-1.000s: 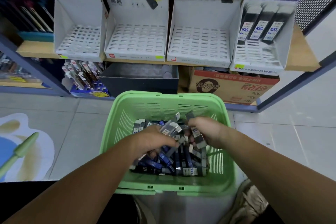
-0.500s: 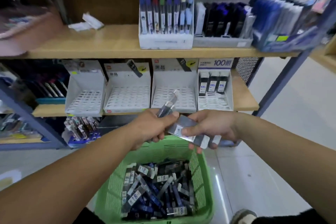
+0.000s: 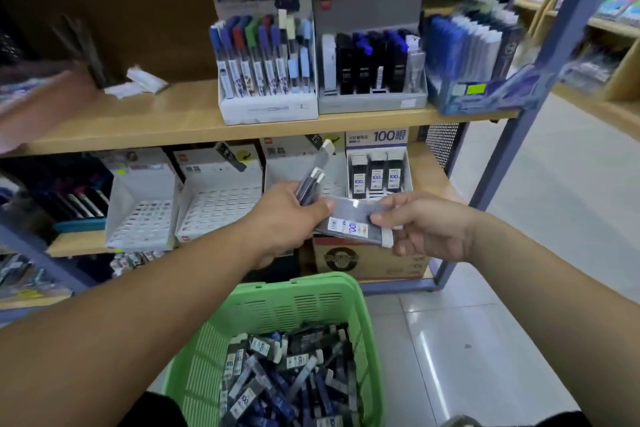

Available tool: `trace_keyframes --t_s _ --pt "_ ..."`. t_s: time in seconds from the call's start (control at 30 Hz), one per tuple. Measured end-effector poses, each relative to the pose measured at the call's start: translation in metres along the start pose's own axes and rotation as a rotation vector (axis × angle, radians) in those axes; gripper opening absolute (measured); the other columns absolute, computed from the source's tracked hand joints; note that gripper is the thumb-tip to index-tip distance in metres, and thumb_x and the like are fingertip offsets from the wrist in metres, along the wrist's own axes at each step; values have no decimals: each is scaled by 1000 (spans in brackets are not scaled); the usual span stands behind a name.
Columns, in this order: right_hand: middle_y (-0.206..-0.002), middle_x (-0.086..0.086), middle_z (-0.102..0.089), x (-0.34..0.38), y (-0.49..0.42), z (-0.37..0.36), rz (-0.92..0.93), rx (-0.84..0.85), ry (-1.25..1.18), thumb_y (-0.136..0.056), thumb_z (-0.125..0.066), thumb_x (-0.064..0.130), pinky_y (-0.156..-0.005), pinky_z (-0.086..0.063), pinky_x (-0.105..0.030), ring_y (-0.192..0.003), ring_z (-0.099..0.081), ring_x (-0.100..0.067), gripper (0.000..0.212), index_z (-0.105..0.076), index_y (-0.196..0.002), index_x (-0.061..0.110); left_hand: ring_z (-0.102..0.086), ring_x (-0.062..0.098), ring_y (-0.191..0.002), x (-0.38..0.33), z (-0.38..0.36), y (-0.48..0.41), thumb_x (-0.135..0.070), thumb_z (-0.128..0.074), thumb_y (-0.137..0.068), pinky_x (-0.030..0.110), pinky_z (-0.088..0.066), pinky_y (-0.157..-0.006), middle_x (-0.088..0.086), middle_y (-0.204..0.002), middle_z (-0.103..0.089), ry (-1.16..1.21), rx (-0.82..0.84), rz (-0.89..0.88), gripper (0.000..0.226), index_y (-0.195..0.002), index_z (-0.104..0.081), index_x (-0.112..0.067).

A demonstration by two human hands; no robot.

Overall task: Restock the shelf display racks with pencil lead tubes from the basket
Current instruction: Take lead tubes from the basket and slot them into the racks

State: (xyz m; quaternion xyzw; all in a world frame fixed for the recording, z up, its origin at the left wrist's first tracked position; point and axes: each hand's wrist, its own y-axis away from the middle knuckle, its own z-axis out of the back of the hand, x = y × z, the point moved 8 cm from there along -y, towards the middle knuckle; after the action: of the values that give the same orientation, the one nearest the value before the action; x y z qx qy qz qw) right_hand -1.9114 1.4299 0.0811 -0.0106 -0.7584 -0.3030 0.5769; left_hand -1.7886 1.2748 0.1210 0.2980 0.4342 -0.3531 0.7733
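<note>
A green basket [image 3: 294, 302] below me holds several dark pencil lead tubes [image 3: 287, 378]. My left hand [image 3: 287, 218] grips a small bunch of tubes [image 3: 313, 180] pointing up. My right hand [image 3: 426, 222] pinches several flat tubes [image 3: 349, 222] lying sideways, their left ends against my left hand. Both hands hover in front of the white display racks on the lower shelf. The rightmost rack [image 3: 379, 170] holds three tubes marked 100. The racks to its left [image 3: 218, 204] [image 3: 142, 218] show bare slotted trays.
The upper wooden shelf [image 3: 173, 128] carries boxes of pens [image 3: 266, 69] and dark refills [image 3: 372, 69]. A cardboard box [image 3: 374, 260] sits under the racks. A blue metal post [image 3: 512, 121] frames the shelf's right end, with tiled floor [image 3: 519, 288] beyond.
My hands rose from the basket with tubes and now hold them level with the racks. The view lifted toward the shelves, and the basket dropped to the bottom of the frame.
</note>
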Motion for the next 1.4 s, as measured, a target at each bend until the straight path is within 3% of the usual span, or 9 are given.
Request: trace_keyframes --t_s 0.07,0.17,0.3,0.57,0.8,0.97,1.07,1.27,1.4 --pt "-113 -19 -74 -1 -7 19 71 -94 -163 -89 -71 7 -74 -65 -37 -96 -74 -30 34 -65 -123 1 -46 15 -52 5 -9 -12 -32 -71 -98 24 -40 -50 0 -61 -53 57 -3 21 22 -86 -60 -17" --pt "-115 -21 -74 -2 -15 41 173 -260 -268 -94 -69 6 -97 -58 -49 -105 -74 -32 34 -63 -127 -2 -48 12 -48 3 -27 -32 -33 -70 -98 22 -41 -45 3 -64 -58 27 87 46 23 -88 -62 -14" --pt "-106 -20 -75 4 -19 56 247 -417 -391 -96 -67 2 -83 -63 -37 -89 -75 -28 11 -70 -105 9 -51 18 -55 8 -48 -56 -33 -73 -96 24 -42 -48 5 -67 -60 -19 148 34 21 -87 -64 -17" --pt "-98 -16 -74 22 -23 71 368 -814 -58 -93 -73 7 -68 -65 -40 -79 -76 -33 32 -60 -119 18 -56 15 -65 51 -64 -85 -33 -74 -95 24 -43 -58 -3 -73 -63 95 71 59 15 -95 -71 -19" --pt "-84 -17 -71 32 -48 58 367 -770 130 -89 -75 6 -64 -65 -42 -58 -70 -23 36 -62 -122 7 -67 12 -69 46 -70 -99 -30 -81 -88 27 -54 -68 -7 -75 -73 72 165 -71 10 -92 -74 -23" --pt "-92 -22 -71 28 -60 58 310 -640 -51 -84 -84 10 -68 -64 -42 -66 -72 -28 44 -60 -121 8 -62 9 -62 44 -67 -98 -28 -77 -92 22 -49 -61 -10 -68 -67 -105 152 -157 10 -88 -71 -21" --pt "-100 -17 -70 27 -64 57 297 -513 -136 -87 -79 5 -71 -62 -37 -77 -71 -28 40 -61 -123 2 -68 23 -73 50 -59 -98 -29 -72 -96 32 -55 -73 8 -84 -75 -61 134 -130 11 -94 -72 -18" --pt "-77 -15 -68 28 -53 64 324 -506 -57 -93 -69 -5 -66 -63 -41 -68 -68 -29 25 -55 -110 7 -67 17 -73 50 -71 -96 -31 -74 -94 44 -59 -82 10 -89 -77 17 171 -99 9 -93 -75 -22" --pt "-90 -23 -71 49 -45 90 420 -709 61 -95 -65 -5 -69 -65 -42 -69 -72 -31 20 -55 -104 9 -60 14 -65 57 -72 -101 -25 -72 -96 17 -49 -62 5 -75 -71 53 90 -67 9 -89 -74 -21"
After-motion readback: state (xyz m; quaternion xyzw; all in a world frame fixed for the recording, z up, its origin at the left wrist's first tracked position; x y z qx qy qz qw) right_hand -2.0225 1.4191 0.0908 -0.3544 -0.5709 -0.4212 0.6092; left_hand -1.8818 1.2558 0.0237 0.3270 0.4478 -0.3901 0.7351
